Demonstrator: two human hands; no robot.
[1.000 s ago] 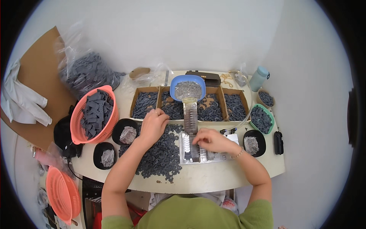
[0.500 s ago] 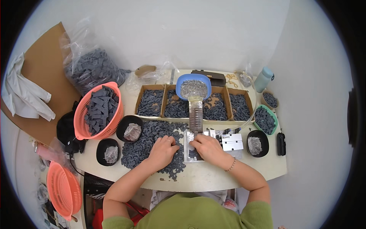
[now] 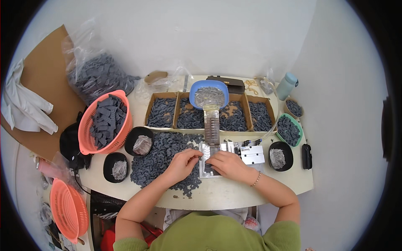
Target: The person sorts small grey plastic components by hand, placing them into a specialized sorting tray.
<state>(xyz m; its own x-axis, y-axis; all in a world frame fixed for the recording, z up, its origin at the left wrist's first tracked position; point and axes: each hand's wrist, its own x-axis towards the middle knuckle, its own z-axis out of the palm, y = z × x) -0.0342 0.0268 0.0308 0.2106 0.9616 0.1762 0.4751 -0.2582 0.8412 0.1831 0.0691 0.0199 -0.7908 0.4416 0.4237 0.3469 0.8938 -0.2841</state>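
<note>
My left hand (image 3: 183, 165) is at the left edge of a metal fixture (image 3: 210, 174), thumb and fingertips pressed together. A small dark piece may be between them, too small to make out. My right hand (image 3: 230, 164) rests over the fixture with its fingers curled down onto it; whatever they grip is hidden underneath. Beside my left hand spreads a heap of small dark grey pieces (image 3: 153, 161). A clear ridged chute (image 3: 212, 129) runs down to the fixture from a blue bowl (image 3: 192, 93) full of thin metallic-looking pins (image 3: 209, 97).
Behind stands a divided cardboard tray (image 3: 176, 109) of grey pieces. Black bowls (image 3: 107, 173) (image 3: 289, 164) of pins flank the work area. A coral basket (image 3: 85, 134) holds grey strips. Right of the fixture are a white block (image 3: 253, 154) with tubing, a green bowl (image 3: 299, 140) and a bottle (image 3: 287, 86).
My left hand has moved right and slightly up, from the heap to the fixture's edge. The right hand has shifted slightly on the fixture. The whole view has drifted a little left.
</note>
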